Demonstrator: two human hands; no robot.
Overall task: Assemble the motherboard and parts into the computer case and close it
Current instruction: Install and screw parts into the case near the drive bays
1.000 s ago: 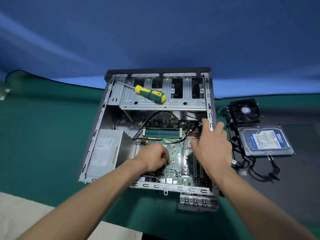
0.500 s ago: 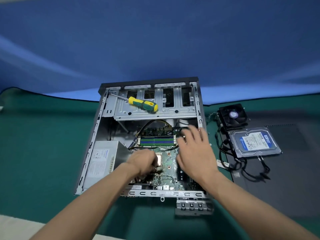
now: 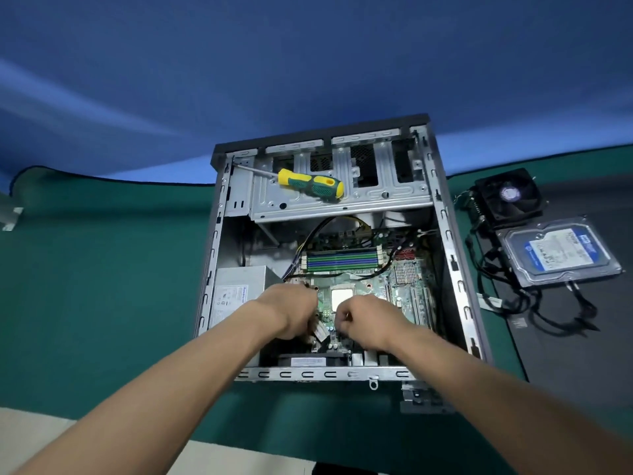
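Note:
The open computer case [image 3: 455, 269] lies on its side on the green mat. Inside it sits the green motherboard [image 3: 380, 286] with its bare CPU [image 3: 341, 296] and RAM slots [image 3: 342, 259]. My left hand [image 3: 291, 311] and my right hand [image 3: 368, 320] are both inside the case over the near part of the board, fingers curled downward close together near a small heatsink [image 3: 321, 332]. What the fingers grip is hidden. A power supply [image 3: 236, 296] fills the case's left side.
A yellow-green screwdriver [image 3: 311, 185] lies on the drive cage [image 3: 342, 200] at the case's far end. Right of the case sit a black cooler fan [image 3: 510, 197], a hard drive [image 3: 558, 252] and loose black cables [image 3: 534, 310]. A dark panel [image 3: 582, 354] lies under them.
My right hand has come back from the case's right wall to the near middle of the board beside my left hand, and its fingers have curled. The view has moved closer.

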